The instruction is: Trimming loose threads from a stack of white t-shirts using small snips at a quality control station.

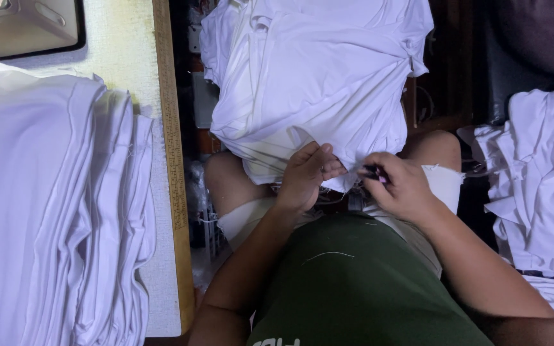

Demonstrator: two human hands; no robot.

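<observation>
On the lap, two hands, left hand (308,174) and right hand (397,187), pinch one white garment (315,77).

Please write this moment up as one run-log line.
left hand: pinching white garment edge | right hand: holding small dark tool at that edge | stack of white cloth on table

- Pale worktable (126,45) at nine to eleven o'clock, with a wooden ruler edge (173,160).
- Dark floor gap (456,57) toward one o'clock.
- Dim, soft light.
</observation>
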